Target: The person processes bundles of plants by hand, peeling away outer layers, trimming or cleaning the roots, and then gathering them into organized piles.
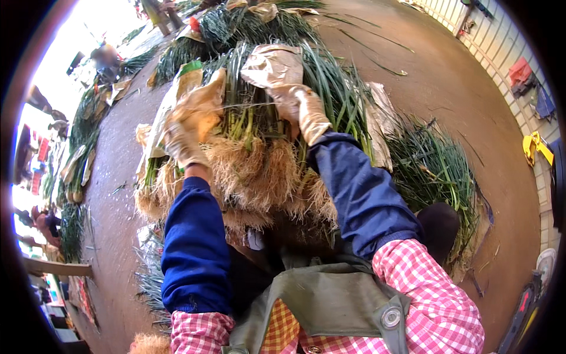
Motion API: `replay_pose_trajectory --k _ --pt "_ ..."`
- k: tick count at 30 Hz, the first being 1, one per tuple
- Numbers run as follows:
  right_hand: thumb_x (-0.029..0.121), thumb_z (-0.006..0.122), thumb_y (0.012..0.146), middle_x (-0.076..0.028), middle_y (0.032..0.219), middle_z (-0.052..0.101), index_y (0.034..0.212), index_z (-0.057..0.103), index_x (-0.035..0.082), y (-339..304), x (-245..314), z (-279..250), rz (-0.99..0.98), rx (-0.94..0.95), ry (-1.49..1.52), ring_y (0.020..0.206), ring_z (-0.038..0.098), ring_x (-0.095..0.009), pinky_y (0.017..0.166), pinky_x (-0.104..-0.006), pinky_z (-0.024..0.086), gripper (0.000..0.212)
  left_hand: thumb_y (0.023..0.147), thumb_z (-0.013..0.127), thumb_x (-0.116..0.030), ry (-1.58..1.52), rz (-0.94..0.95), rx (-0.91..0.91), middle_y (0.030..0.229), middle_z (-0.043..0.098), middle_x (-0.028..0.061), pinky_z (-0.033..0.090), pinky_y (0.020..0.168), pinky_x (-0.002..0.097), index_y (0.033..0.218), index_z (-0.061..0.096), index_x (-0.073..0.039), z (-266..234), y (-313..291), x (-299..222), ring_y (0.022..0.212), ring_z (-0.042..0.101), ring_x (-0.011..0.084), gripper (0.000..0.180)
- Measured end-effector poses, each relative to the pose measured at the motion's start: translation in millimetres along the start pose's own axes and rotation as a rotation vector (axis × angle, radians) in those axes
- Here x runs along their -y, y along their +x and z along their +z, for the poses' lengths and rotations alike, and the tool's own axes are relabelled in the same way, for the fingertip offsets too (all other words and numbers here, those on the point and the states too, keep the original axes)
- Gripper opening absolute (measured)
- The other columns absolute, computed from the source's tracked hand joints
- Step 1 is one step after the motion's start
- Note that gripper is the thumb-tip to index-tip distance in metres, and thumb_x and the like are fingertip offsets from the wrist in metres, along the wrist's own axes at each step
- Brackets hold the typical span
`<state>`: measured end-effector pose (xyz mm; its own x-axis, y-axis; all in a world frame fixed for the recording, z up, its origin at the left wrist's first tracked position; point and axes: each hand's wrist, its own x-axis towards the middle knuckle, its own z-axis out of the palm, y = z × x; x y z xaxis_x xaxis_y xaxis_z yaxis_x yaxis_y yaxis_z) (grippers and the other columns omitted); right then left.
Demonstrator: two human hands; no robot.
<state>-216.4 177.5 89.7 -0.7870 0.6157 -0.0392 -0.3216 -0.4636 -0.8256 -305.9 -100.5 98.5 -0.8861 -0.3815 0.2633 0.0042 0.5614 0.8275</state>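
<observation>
While its gloved fingers (177,133) curl around a bundle of green onions (253,135), the left hand (187,127) grips the stalks above the roots; the right hand (298,109) presses closed on brown wrapping paper (272,65) atop the bundle, lying on the brown floor (448,82).

Far left scene is blowing out, blurring a person (106,59); green onion bundle (259,147) is hiding right hand (298,109) fingertips.

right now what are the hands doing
left hand: closed on the bundle wrapping
right hand: gripping the bundle's tie
</observation>
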Motion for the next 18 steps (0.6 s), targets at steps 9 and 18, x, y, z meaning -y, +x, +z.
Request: replay_pose_trajectory --k 9,18 --pt "0.031 0.045 0.094 -0.011 0.104 0.062 0.110 0.059 0.003 -64 12 -153 -0.037 -0.371 0.183 0.090 0.059 -0.022 0.077 -0.0331 0.050 0.035 0.090 0.045 -0.055 -1.032 -0.700 -0.062 0.125 0.058 0.0073 0.046 0.090 0.0430 0.127 0.054 -0.013 -48 23 109 0.112 0.054 0.0264 0.056" --pt "0.017 0.059 0.088 -0.013 0.098 0.062 0.110 0.056 -0.003 3 37 -262 -0.284 -0.724 -0.483 0.082 0.055 -0.021 0.074 -0.0338 0.045 0.030 0.090 0.054 -0.027 -0.225 -0.018 -0.326 0.096 0.064 0.0087 0.049 0.071 0.0372 0.103 0.059 -0.002 -46 42 76 0.080 0.061 0.0197 0.029"
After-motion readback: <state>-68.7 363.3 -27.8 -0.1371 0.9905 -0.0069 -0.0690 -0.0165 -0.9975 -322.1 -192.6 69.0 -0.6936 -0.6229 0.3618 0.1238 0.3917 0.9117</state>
